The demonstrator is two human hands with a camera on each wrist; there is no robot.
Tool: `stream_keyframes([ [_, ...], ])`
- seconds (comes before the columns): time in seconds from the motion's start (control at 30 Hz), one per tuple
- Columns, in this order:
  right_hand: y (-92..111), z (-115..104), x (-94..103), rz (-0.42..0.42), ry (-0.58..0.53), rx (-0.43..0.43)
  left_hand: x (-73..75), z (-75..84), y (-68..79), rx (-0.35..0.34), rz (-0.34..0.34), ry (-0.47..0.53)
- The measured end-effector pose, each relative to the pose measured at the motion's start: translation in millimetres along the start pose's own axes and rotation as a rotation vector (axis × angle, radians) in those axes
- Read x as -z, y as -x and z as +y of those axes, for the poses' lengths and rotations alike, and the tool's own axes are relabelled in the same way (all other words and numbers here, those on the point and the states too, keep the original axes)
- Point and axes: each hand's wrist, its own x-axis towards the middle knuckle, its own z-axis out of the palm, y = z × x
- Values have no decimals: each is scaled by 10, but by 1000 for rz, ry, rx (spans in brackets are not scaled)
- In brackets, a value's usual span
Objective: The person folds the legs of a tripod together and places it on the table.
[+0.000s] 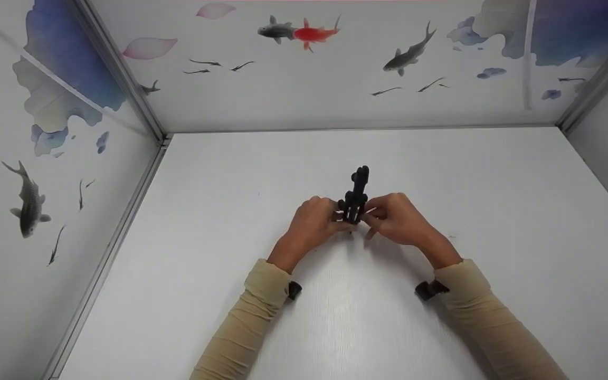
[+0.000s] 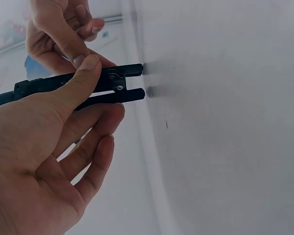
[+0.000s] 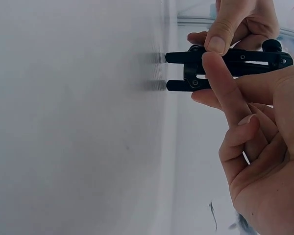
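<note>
A small black tripod (image 1: 357,198) is upright between both hands, its legs close together and a knob (image 3: 271,45) on its side. The leg ends point down, right at the white tabletop in both wrist views. My left hand (image 1: 312,221) pinches the legs, its thumb (image 2: 88,73) lying along one of them and the other fingers curled behind. From the other side, my right hand (image 1: 401,219) pinches a leg near its lower end between its thumb and fingers. Part of the tripod is hidden behind the fingers in each wrist view.
The white tabletop (image 1: 219,221) spreads around the hands. Behind it and to the left rise white walls (image 1: 335,100) printed with fish and petals, with metal strips at their corners. Small black wrist cameras (image 1: 430,290) sit at the sleeve cuffs.
</note>
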Motion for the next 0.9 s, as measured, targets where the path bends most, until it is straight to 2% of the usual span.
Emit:
stream_keyframes([
  [0.63,-6,-13,-4,4,15,-13,-10,-20,-18,5,-42,115],
  [0.8,-6,-27,5,-11,53,9,-19,-28,-21,19,-51,163],
  [0.9,-9,-32,14,-4,120,48,-20,-39,-24,9,-54,179],
])
